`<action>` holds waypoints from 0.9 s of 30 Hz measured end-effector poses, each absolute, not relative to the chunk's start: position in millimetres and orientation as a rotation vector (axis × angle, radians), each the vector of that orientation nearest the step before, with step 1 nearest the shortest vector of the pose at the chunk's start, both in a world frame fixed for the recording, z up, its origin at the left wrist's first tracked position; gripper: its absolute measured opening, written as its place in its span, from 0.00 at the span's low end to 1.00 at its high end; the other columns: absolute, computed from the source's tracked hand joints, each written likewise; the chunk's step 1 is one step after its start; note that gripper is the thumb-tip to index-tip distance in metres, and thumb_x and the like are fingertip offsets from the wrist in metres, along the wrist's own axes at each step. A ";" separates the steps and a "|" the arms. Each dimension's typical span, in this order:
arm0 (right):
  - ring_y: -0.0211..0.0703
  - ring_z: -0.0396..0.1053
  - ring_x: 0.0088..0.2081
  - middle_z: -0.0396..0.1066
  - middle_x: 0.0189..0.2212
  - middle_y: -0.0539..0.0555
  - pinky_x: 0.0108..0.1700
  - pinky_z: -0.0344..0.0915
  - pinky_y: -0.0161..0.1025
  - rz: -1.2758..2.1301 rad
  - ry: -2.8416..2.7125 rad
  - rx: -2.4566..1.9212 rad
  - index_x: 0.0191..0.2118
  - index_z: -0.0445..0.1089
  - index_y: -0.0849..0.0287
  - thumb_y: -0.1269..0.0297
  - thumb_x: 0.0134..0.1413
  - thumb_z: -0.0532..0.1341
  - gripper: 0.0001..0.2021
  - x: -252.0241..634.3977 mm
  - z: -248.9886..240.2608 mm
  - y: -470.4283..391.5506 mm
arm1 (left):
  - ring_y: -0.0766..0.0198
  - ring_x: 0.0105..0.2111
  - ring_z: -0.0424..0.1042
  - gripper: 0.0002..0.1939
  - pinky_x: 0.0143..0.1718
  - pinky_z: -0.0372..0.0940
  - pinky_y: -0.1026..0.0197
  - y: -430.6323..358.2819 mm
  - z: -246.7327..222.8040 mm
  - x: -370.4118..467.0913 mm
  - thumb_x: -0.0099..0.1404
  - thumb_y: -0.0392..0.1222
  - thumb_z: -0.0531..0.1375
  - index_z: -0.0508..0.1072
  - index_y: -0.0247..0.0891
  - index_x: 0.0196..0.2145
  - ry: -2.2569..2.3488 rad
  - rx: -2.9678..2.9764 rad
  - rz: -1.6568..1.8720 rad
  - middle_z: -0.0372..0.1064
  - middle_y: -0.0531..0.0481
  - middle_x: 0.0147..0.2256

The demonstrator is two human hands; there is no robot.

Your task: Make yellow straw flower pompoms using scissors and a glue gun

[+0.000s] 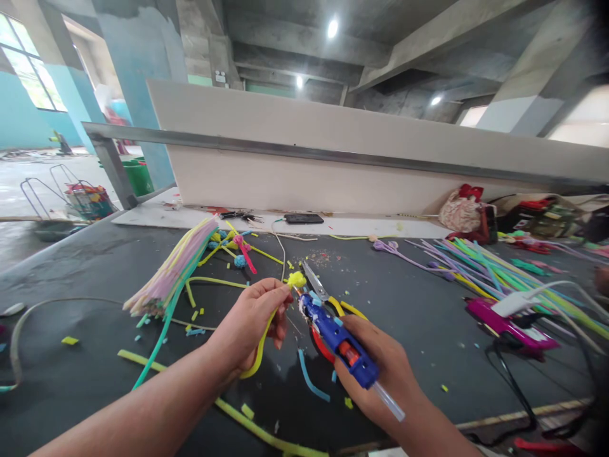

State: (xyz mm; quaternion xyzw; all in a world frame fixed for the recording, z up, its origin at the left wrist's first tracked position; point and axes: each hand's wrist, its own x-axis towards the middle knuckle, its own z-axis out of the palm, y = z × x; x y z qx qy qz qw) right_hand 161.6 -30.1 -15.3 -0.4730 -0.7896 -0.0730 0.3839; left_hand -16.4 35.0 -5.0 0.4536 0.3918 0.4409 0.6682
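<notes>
Between the thumb and fingers of my left hand (254,317) is a yellow pipe cleaner (259,355). A fluffy yellow ball (297,279) shows at its top, by my fingertips. My right hand (385,368) is wrapped round a blue hot glue gun (340,339), with a clear glue stick (387,400) poking out of its back end. The gun's nozzle points at the underside of the yellow ball; whether it touches cannot be made out. Scissors (316,282) with yellow and red handles lie on the table, partly hidden behind the gun.
A bundle of pastel pipe cleaners (178,266) lies at the left, and more loose ones (480,266) at the right. A magenta power bank-like device (514,324) with cables sits right. A phone (303,219) rests near the white back panel (304,184). Cut scraps dot the dark table.
</notes>
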 end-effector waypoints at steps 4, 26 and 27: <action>0.43 0.72 0.27 0.71 0.25 0.52 0.26 0.66 0.35 -0.156 -2.020 -1.222 0.30 0.63 0.56 0.74 0.42 0.55 0.07 161.6 -16.3 -29.3 | 0.71 0.09 0.55 0.13 0.11 0.51 0.69 39.1 -14.5 -17.1 0.57 0.48 0.57 0.61 0.39 0.22 0.980 1.224 1.044 0.55 0.59 0.11; 0.43 0.71 0.25 0.70 0.24 0.52 0.25 0.65 0.36 -0.140 -2.026 -1.184 0.32 0.62 0.56 0.75 0.43 0.54 0.09 164.8 -18.0 -30.4 | 0.67 0.24 0.57 0.12 0.29 0.51 0.64 40.0 -15.8 -29.2 0.65 0.37 0.50 0.60 0.39 0.23 1.157 2.359 1.209 0.56 0.54 0.24; 0.43 0.71 0.26 0.70 0.25 0.52 0.25 0.65 0.36 -0.143 -2.032 -1.184 0.32 0.62 0.56 0.75 0.44 0.54 0.09 165.3 -18.4 -30.4 | 0.67 0.24 0.57 0.12 0.29 0.52 0.64 40.3 -16.1 -29.2 0.65 0.37 0.49 0.59 0.39 0.23 1.169 2.378 1.202 0.56 0.54 0.24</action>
